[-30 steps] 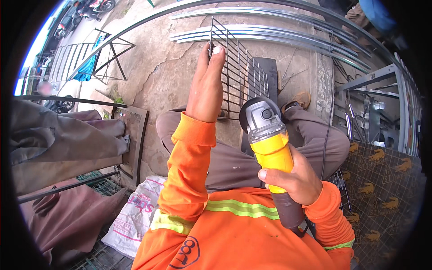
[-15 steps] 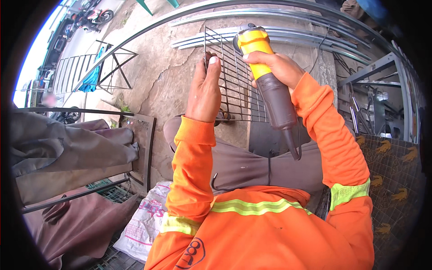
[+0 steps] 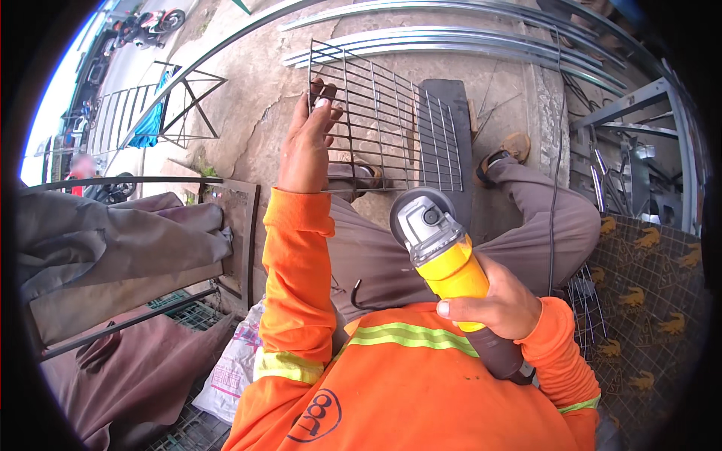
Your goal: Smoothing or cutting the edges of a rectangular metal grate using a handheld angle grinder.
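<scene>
My right hand is wrapped round the yellow and dark body of an angle grinder, held close to my chest. Its metal head and round disc point away from me, nearer me than a wire grid panel and apart from it. My left hand grips the left edge of that panel, fingers curled among the wires. The grid's right part lies over a dark flat bar-like board between my feet.
Long metal bars lie on the concrete beyond the grid. A cord runs past my right knee. A metal frame stands at right, beside a patterned dark sheet. Draped cloths and a white sack are at left.
The grinder has come back toward my chest, away from the grid, its head now turned to face up. My left hand and the grid have shifted a little to the left.
</scene>
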The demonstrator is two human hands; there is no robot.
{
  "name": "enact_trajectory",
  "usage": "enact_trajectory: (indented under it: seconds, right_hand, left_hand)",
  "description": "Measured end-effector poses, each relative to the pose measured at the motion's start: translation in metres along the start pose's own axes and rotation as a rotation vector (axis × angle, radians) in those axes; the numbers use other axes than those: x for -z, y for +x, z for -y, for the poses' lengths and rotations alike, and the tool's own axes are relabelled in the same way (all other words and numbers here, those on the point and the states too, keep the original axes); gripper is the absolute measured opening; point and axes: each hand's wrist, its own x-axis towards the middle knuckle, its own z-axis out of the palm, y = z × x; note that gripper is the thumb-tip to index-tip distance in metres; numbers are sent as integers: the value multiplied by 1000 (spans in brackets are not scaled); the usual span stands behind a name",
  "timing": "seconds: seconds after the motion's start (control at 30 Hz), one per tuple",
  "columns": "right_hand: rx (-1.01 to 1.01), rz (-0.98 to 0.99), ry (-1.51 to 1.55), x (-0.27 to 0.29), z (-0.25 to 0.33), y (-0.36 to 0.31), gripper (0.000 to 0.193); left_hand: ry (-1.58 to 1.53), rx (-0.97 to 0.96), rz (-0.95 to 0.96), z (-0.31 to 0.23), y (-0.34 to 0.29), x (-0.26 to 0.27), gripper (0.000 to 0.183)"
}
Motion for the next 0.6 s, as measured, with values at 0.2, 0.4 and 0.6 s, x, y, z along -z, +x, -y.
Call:
enact_trajectory:
  seconds: [0.2, 0.4, 0.6]
  right_hand:
    - [8, -96, 160, 2, -20, 22, 46]
    - [45, -26, 142, 9, -40, 52, 51]
    - [45, 53, 216, 6, -37, 67, 52]
  left_hand:
    - [52, -1, -8, 19, 6, 28, 53]
    - [14, -12, -16, 17, 5, 27, 52]
    - [-75, 11, 2, 18, 2, 28, 54]
